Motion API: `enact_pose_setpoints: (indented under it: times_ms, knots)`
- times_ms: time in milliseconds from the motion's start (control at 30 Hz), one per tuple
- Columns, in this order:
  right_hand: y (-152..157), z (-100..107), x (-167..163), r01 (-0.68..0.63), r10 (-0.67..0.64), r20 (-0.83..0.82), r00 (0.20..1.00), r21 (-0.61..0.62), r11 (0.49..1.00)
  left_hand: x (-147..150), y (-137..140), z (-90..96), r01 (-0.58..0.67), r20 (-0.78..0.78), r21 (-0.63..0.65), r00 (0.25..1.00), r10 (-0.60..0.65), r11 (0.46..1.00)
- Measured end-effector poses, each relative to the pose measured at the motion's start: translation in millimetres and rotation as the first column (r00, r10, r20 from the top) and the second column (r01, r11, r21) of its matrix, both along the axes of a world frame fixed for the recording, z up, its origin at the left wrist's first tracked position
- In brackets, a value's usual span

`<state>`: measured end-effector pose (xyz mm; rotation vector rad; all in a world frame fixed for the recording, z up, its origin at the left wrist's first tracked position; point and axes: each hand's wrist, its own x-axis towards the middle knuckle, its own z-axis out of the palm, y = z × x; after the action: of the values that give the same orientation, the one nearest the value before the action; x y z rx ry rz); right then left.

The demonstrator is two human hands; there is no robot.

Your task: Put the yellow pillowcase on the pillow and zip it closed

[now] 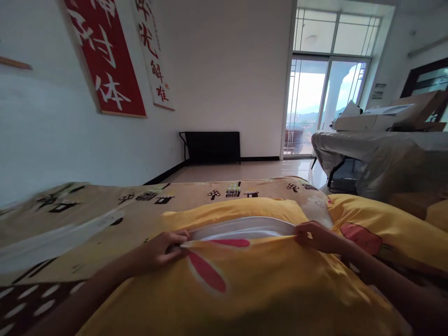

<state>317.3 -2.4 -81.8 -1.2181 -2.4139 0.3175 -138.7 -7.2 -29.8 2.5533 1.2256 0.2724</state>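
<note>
A yellow pillowcase [266, 275] with pink rabbit-ear shapes lies in front of me, its far end gaping. Inside the gap a white pillow [245, 228] shows; the rest of it is covered by the cloth. At the left end of the opening, my left hand [164, 249] pinches the pillowcase edge between thumb and fingers. My right hand [317, 235] grips the same edge at the right end. Between both hands the near edge is drawn fairly straight, while the far flap stands up behind it.
Beneath lies a beige patterned bedsheet [133, 224]. Another yellow pillow [395, 228] rests at the right. Beyond the bed are a black panel [213, 147] against the wall and a plastic-covered table [385, 144] bearing boxes. Scrolls [112, 65] hang on the left wall.
</note>
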Motion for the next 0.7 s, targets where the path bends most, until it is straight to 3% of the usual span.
enact_pose_setpoints:
  times_ms: [67, 167, 267, 333, 400, 467, 533, 633, 700]
  knots:
    - [7, 12, 2, 0.026, -0.025, -0.065, 0.998, 0.006, 1.0, 0, 9, 1.2, -0.107, 0.034, -0.026, 0.994, 0.107, 0.994]
    - [28, 19, -1, 0.102, -0.097, -0.139, 0.985, 0.028, 0.994, 6, 30, -14.0, -0.214, 0.205, -0.102, 0.951, 0.231, 0.972]
    - [46, 5, -10, 0.11, -0.11, 0.051, 0.993, 0.006, 0.994, 11, 48, -37.8, -0.22, 0.311, -0.167, 0.913, 0.263, 0.961]
    - [49, -8, -15, 0.065, -0.06, 0.161, 0.985, -0.027, 0.998, 11, 50, -48.8, -0.276, 0.256, -0.063, 0.924, 0.283, 0.959]
    - [44, -11, -18, 0.082, -0.085, 0.206, 0.975, 0.023, 0.996, 9, 45, -49.7, -0.346, 0.146, 0.109, 0.933, 0.329, 0.932]
    - [33, 0, -20, 0.189, -0.227, 0.256, 0.94, 0.166, 0.968, 8, 35, -39.2, -0.362, 0.029, 0.287, 0.929, 0.37, 0.887]
    - [24, 20, -22, 0.268, -0.376, 0.322, 0.869, 0.334, 0.904, 8, 25, -20.5, -0.273, -0.109, 0.46, 0.927, 0.359, 0.845]
    - [23, 49, -29, 0.219, -0.436, 0.454, 0.777, 0.455, 0.863, 10, 22, 13.1, -0.094, -0.319, 0.595, 0.884, 0.342, 0.798]
    - [34, 65, -35, 0.197, -0.461, 0.488, 0.741, 0.498, 0.845, 10, 28, 36.7, -0.057, -0.362, 0.634, 0.86, 0.36, 0.771]
